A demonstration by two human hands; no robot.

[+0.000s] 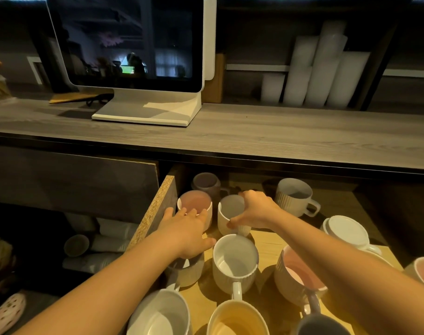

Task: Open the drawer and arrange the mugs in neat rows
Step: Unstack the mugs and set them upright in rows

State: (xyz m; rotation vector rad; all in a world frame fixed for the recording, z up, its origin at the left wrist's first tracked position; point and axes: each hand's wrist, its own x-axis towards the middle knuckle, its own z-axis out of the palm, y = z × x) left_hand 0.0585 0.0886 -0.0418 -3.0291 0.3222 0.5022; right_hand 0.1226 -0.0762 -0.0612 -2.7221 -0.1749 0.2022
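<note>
The drawer (155, 209) under the bench (254, 139) stands pulled out, its pale wooden floor crowded with mugs that are not lined up. The right hand (257, 209) grips a grey-lined ribbed mug (231, 211) near the back left of the drawer, with the thumb curled against the near wall and the fingers hooked over the far rim. Just to its left stands a pink-lined mug (194, 204), and the left hand (186, 230) reaches towards it with fingers straight and close together. Their tips lie at the near rim, though it is hard to tell whether they actually touch it. That hand passes over a ribbed grey mug (190, 270), which it partly hides. Behind the two back mugs sits a dark purple mug (206, 183). A white ribbed mug (294, 195) stands apart to the right, its handle pointing right. A white mug (235, 257) sits at the centre with its handle towards the person, and beside it is a large pink-lined mug (300, 274). On the bench stands a monitor (133, 44), and stacked paper cups (322, 68) lean on a shelf behind.
</note>
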